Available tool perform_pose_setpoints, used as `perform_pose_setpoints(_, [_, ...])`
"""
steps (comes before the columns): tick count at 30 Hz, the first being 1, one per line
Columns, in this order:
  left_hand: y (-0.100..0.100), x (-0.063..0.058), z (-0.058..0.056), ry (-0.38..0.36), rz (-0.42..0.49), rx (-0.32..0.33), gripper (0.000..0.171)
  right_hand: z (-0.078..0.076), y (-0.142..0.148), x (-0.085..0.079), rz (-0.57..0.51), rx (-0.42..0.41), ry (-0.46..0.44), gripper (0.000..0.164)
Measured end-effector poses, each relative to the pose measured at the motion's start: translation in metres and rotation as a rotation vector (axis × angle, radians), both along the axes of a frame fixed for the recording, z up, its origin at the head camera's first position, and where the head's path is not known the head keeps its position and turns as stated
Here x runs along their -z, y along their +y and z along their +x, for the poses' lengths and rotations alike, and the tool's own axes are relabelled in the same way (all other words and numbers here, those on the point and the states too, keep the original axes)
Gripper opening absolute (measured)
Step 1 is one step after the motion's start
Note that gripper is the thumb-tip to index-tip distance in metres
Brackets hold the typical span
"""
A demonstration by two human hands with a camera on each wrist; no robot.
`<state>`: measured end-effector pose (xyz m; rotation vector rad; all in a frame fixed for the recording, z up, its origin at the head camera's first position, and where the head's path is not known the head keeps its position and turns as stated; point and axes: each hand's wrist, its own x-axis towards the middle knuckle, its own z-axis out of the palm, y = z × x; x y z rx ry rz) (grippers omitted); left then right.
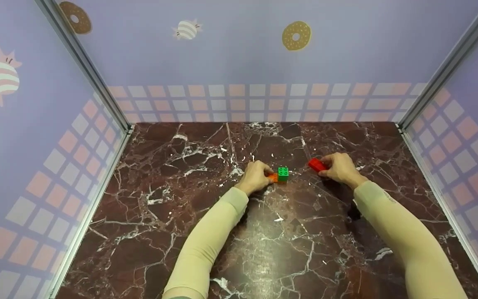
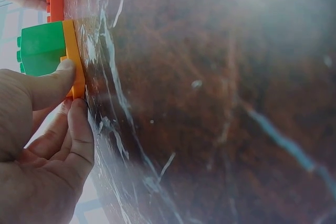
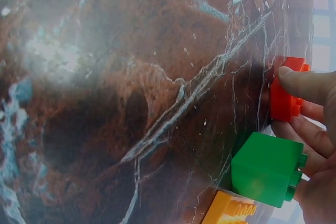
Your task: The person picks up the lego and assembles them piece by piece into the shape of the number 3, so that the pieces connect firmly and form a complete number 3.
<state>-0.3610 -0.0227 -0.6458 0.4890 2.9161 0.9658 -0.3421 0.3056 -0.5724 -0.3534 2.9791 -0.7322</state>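
Note:
My left hand [image 1: 256, 176] pinches the end of a flat orange building brick [image 1: 273, 178] between thumb and fingers. A taller green brick [image 1: 283, 173], studs up, sits on the orange brick's other end, as the left wrist view shows. To the right, my right hand [image 1: 340, 167] grips a red brick [image 1: 317, 165], slanted in the head view, with its thumb on the near side. The red brick is apart from the green one. It lies at or just above the tabletop; I cannot tell which. Fingers hide part of the orange and red bricks.
The dark marbled tabletop [image 1: 280, 249] spreads around both hands. Lilac walls with pink and white squares [image 1: 257, 89] enclose the back and sides. Grey metal posts [image 1: 91, 70] stand at the back corners.

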Motion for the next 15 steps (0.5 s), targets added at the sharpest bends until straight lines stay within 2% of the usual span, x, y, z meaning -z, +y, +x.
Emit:
perform_pose_setpoints(8, [0.0004, 0.0011, -0.0011, -0.002, -0.002, -0.002, 0.03, -0.0008, 0.0005, 0.0025, 0.001, 0.012, -0.013, 0.05])
perform_pose_setpoints(15, [0.0005, 0.0029, -0.0021, 0.012, -0.006, 0.012, 0.03, 0.0017, -0.0011, 0.0011, 0.006, 0.003, 0.017, 0.047])
